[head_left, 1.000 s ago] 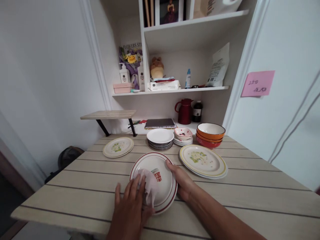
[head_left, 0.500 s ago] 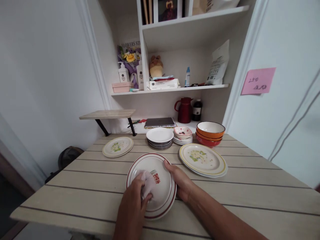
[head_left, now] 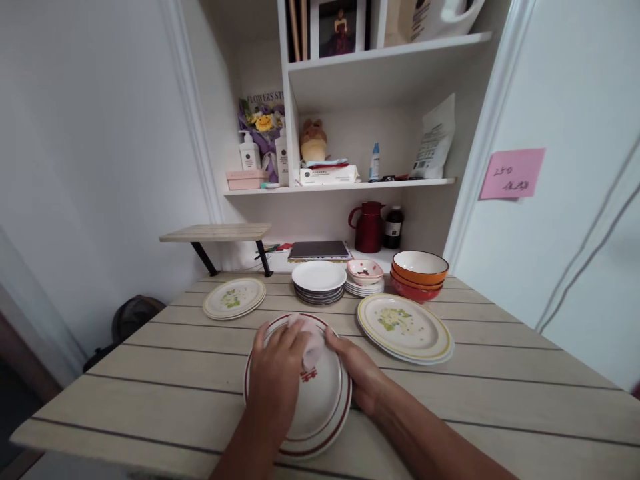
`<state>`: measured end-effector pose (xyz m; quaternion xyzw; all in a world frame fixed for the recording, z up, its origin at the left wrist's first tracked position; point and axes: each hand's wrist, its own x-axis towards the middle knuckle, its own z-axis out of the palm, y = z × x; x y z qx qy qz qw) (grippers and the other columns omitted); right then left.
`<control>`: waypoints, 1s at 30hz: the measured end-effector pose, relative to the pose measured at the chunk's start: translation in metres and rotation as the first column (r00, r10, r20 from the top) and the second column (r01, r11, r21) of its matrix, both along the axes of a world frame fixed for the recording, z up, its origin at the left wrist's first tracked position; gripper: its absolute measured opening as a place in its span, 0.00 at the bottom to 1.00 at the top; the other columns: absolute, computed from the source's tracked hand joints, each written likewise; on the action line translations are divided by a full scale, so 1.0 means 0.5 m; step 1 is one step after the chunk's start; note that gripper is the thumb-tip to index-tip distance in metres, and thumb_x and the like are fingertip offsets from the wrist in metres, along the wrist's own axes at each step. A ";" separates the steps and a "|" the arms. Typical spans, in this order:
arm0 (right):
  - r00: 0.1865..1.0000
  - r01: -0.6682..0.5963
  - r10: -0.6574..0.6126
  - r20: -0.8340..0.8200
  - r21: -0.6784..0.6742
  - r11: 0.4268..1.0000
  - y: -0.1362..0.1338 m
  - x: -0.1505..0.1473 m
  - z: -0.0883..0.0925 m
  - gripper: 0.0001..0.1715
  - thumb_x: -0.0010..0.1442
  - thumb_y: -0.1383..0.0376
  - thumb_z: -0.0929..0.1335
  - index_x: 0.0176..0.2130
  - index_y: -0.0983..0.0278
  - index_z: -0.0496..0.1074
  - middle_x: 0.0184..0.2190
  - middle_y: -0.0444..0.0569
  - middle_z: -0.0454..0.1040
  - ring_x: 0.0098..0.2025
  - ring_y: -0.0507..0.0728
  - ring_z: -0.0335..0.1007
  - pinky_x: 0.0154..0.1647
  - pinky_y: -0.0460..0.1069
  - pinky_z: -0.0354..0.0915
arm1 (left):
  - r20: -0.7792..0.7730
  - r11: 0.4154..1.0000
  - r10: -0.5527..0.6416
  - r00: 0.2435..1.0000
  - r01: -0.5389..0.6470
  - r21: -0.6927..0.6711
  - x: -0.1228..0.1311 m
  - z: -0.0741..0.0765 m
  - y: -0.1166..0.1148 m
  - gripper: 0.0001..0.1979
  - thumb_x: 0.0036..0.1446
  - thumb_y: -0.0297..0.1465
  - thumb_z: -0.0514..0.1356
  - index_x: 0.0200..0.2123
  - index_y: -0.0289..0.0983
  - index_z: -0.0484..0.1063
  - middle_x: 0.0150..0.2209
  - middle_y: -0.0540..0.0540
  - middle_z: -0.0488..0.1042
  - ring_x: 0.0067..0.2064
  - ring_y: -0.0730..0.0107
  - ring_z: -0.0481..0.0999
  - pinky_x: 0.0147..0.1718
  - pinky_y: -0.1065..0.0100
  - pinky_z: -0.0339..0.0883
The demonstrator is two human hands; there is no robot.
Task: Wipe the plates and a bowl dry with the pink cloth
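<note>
A white plate [head_left: 323, 417] with dark red rim lines and red lettering lies in front of me, with what looks like a second similar plate under it. My left hand [head_left: 277, 373] presses a pale pink cloth [head_left: 313, 343] onto the upper part of its face, covering some of the lettering. On the plate's right edge, my right hand [head_left: 357, 370] grips the rim, thumb on top and the other fingers hidden beneath. Just right of that hand lie large oval plates [head_left: 405, 330] with a yellow rim and leaf pattern.
Stacked white plates [head_left: 319, 277], small pink bowls [head_left: 365, 270] on saucers, and orange and red bowls [head_left: 420, 267] line the back. Leaf-patterned plates [head_left: 235, 298] lie at left by a small wooden riser [head_left: 215, 232]. A red jug [head_left: 369, 228] stands behind.
My left hand has slid the cloth up and away across the plate, from its left-centre toward the top. My right hand keeps its grip on the rim. The view has tilted slightly.
</note>
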<state>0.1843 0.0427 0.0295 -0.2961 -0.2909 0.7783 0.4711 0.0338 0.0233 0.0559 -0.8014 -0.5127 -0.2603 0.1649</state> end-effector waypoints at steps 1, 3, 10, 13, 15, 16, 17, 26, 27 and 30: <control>1.000 -0.002 0.002 -0.008 0.000 1.000 0.001 0.000 -0.002 0.25 0.65 0.54 0.64 0.48 0.74 0.73 0.36 0.60 0.81 0.37 0.61 0.80 0.49 0.56 0.69 | 0.000 0.999 0.046 0.999 -0.046 -0.009 -0.011 0.004 -0.001 0.19 0.60 0.20 0.53 0.46 0.47 0.75 0.56 0.50 0.74 0.54 0.61 0.74 0.59 0.45 0.56; 1.000 0.008 -0.008 -0.016 -0.019 1.000 0.004 0.000 -0.005 0.26 0.65 0.54 0.64 0.49 0.74 0.72 0.37 0.61 0.81 0.38 0.62 0.80 0.51 0.58 0.69 | -0.029 0.994 0.111 0.993 -0.112 -0.011 -0.040 -0.006 -0.010 0.19 0.60 0.21 0.54 0.47 0.47 0.75 0.56 0.49 0.74 0.52 0.60 0.75 0.58 0.45 0.57; 0.996 0.085 -0.083 0.032 -0.070 0.994 0.004 -0.001 -0.002 0.25 0.65 0.55 0.64 0.50 0.72 0.71 0.36 0.60 0.81 0.37 0.62 0.80 0.50 0.60 0.69 | -0.181 0.989 0.072 0.981 -0.047 0.140 -0.124 -0.116 -0.075 0.22 0.55 0.18 0.53 0.49 0.42 0.74 0.56 0.48 0.74 0.48 0.65 0.77 0.45 0.62 0.68; 0.999 0.042 -0.041 0.006 -0.062 0.997 0.002 0.001 0.001 0.25 0.65 0.54 0.64 0.51 0.72 0.71 0.37 0.60 0.81 0.39 0.62 0.80 0.50 0.59 0.69 | -0.179 0.983 0.008 0.984 0.025 0.182 -0.096 -0.127 -0.085 0.21 0.55 0.18 0.53 0.47 0.43 0.74 0.55 0.50 0.75 0.47 0.66 0.77 0.43 0.64 0.69; 1.000 0.016 -0.017 -0.008 -0.055 0.998 -0.001 0.001 0.002 0.26 0.65 0.53 0.64 0.50 0.72 0.71 0.37 0.60 0.81 0.40 0.62 0.80 0.50 0.59 0.69 | -0.140 0.992 -0.013 0.990 0.031 0.124 -0.057 -0.114 -0.081 0.20 0.56 0.18 0.54 0.46 0.44 0.74 0.56 0.51 0.74 0.49 0.66 0.77 0.45 0.64 0.69; 1.000 0.010 -0.010 -0.006 -0.057 0.998 -0.002 0.001 0.003 0.26 0.65 0.53 0.64 0.49 0.72 0.72 0.37 0.60 0.81 0.40 0.62 0.80 0.50 0.58 0.69 | -0.111 0.995 -0.005 0.994 0.016 0.101 -0.036 -0.103 -0.075 0.18 0.57 0.19 0.54 0.45 0.43 0.75 0.55 0.51 0.75 0.48 0.65 0.77 0.45 0.63 0.69; 1.000 0.006 -0.007 0.000 -0.061 0.998 -0.003 0.001 0.004 0.26 0.65 0.53 0.64 0.49 0.72 0.72 0.37 0.60 0.81 0.40 0.62 0.80 0.50 0.58 0.70 | -0.082 0.995 -0.006 0.997 0.014 0.098 -0.015 -0.090 -0.066 0.18 0.57 0.19 0.55 0.43 0.43 0.75 0.54 0.51 0.76 0.47 0.65 0.78 0.44 0.61 0.69; 0.997 0.076 -0.075 0.017 -0.068 0.995 -0.002 -0.004 0.005 0.23 0.66 0.56 0.64 0.48 0.72 0.72 0.37 0.60 0.81 0.39 0.61 0.80 0.51 0.57 0.69 | 0.048 0.986 0.168 0.985 -0.167 -0.024 -0.006 -0.007 -0.002 0.16 0.60 0.22 0.54 0.44 0.45 0.76 0.57 0.49 0.73 0.50 0.59 0.76 0.57 0.44 0.57; 0.996 0.084 -0.082 0.024 -0.076 0.994 -0.001 -0.004 0.005 0.23 0.66 0.56 0.64 0.48 0.73 0.72 0.36 0.60 0.81 0.38 0.61 0.80 0.51 0.57 0.69 | 0.035 0.979 0.201 0.979 -0.200 -0.026 -0.025 -0.019 -0.011 0.16 0.60 0.22 0.54 0.46 0.44 0.75 0.56 0.48 0.74 0.48 0.59 0.77 0.57 0.44 0.58; 0.994 0.100 -0.096 0.049 -0.089 0.991 0.002 -0.005 0.002 0.24 0.65 0.55 0.64 0.48 0.72 0.72 0.36 0.60 0.81 0.36 0.62 0.80 0.49 0.59 0.70 | -0.039 0.973 0.230 0.972 -0.229 0.033 -0.084 -0.084 -0.052 0.20 0.58 0.20 0.52 0.47 0.44 0.74 0.56 0.48 0.74 0.47 0.61 0.78 0.52 0.49 0.65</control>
